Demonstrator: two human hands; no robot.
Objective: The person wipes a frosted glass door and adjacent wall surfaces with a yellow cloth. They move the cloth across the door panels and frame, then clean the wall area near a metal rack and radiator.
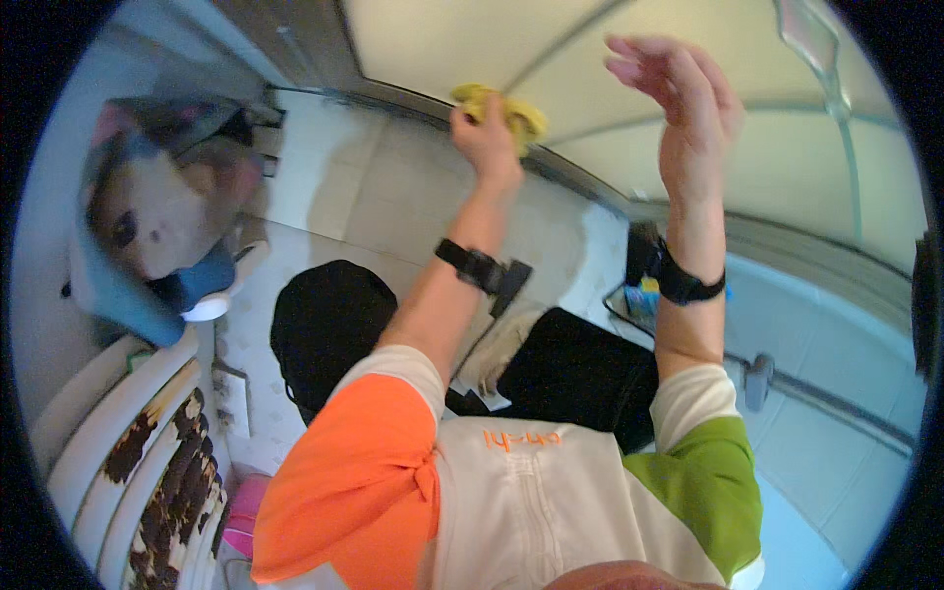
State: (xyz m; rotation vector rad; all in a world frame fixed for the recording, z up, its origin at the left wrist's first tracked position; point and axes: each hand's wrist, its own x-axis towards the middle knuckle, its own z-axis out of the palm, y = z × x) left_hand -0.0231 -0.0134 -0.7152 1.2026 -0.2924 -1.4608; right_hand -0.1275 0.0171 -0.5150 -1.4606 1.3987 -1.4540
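My left hand (490, 151) grips a crumpled yellow cloth (525, 122). The cloth touches the lower edge of a large framed panel (457, 44), pale yellow and translucent, crossed by dark curved lines. Higher up and to the right, my right hand (693, 96) is raised in front of the same panel, fingers loosely spread and holding nothing; it is blurred. A black strap with a small device (479, 269) circles my left forearm. Another black strap (689, 284) is around the right one.
A blurred fabric bundle (162, 206) hangs at the left, above a white slatted thing (140, 472) with brown peeling patches. Pale tiles (398, 177) lie under the panel. Two black shapes, a rounded one (332, 332) and another (582, 369), possibly my knees, are below my arms. A grey rail (833, 413) runs at right.
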